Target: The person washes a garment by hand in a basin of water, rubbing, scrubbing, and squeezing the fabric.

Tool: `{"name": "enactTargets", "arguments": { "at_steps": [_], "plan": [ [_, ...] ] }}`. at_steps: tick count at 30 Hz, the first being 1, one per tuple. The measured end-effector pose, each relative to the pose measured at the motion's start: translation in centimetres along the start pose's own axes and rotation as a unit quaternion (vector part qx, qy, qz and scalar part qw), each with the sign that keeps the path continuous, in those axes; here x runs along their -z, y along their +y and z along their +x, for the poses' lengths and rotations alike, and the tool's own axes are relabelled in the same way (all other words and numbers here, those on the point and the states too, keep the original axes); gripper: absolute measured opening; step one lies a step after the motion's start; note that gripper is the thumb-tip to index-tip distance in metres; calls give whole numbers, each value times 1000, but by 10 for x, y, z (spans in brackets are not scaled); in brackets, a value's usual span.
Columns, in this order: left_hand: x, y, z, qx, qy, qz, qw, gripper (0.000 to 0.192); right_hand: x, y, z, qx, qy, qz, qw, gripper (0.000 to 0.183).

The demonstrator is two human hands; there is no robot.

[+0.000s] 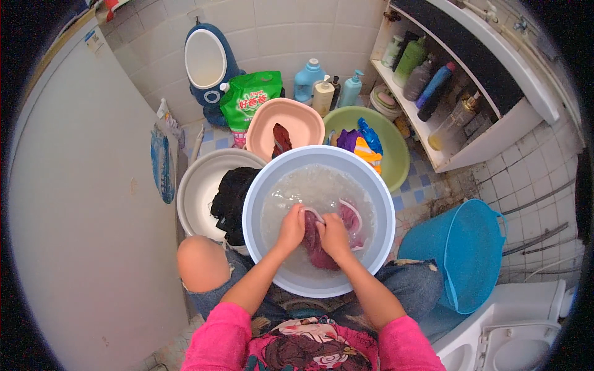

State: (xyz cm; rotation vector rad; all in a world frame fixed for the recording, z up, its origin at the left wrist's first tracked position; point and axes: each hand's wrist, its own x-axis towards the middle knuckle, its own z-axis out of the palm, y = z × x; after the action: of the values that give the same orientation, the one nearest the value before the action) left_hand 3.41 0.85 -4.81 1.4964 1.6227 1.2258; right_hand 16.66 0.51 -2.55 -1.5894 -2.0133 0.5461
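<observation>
Both hands are over a large pale blue basin [320, 291] of cloudy, sudsy water [304, 178]. A wet maroon cloth garment with a light trim [319, 252] hangs between them, partly in the water. My left hand [293, 227] grips the garment by its trimmed edge. My right hand [335, 235] holds the same edge a short way to the right, fingers closed on it. More maroon fabric [351, 219] with white trim floats to the right of my right hand. How far the cloth reaches under the water is hidden.
Behind the basin, black clothing [232, 204] lies in a white basin [197, 162], a dark red cloth [281, 139] in a pink basin [260, 123], and colourful clothing [366, 143] in a green basin [397, 162]. A blue tub [427, 239] stands right, near a toilet [519, 343]. Bottles fill a shelf [445, 157].
</observation>
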Motion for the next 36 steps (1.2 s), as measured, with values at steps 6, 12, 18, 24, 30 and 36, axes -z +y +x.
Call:
{"name": "enactTargets", "arguments": {
  "at_steps": [6,12,18,24,30,36],
  "plan": [
    [-18,-1,-22,-31,19,-18,999,30,12,-24,-6,7,-6,25,1000,26],
    [5,-4,-6,158,21,-97,982,40,22,-45,-2,66,-70,19,995,27],
    [-4,19,-15,161,-77,-117,977,40,22,-1,11,-71,-72,-12,995,26],
    [-13,-14,-22,128,-26,-62,989,42,10,-26,-10,34,-74,-18,996,21],
    [8,-17,-14,233,-74,-76,967,40,28,-55,-8,88,-103,-36,990,18],
    [-6,15,-18,115,-120,-55,985,42,15,4,8,-59,-83,-38,994,22]
  ]
}}
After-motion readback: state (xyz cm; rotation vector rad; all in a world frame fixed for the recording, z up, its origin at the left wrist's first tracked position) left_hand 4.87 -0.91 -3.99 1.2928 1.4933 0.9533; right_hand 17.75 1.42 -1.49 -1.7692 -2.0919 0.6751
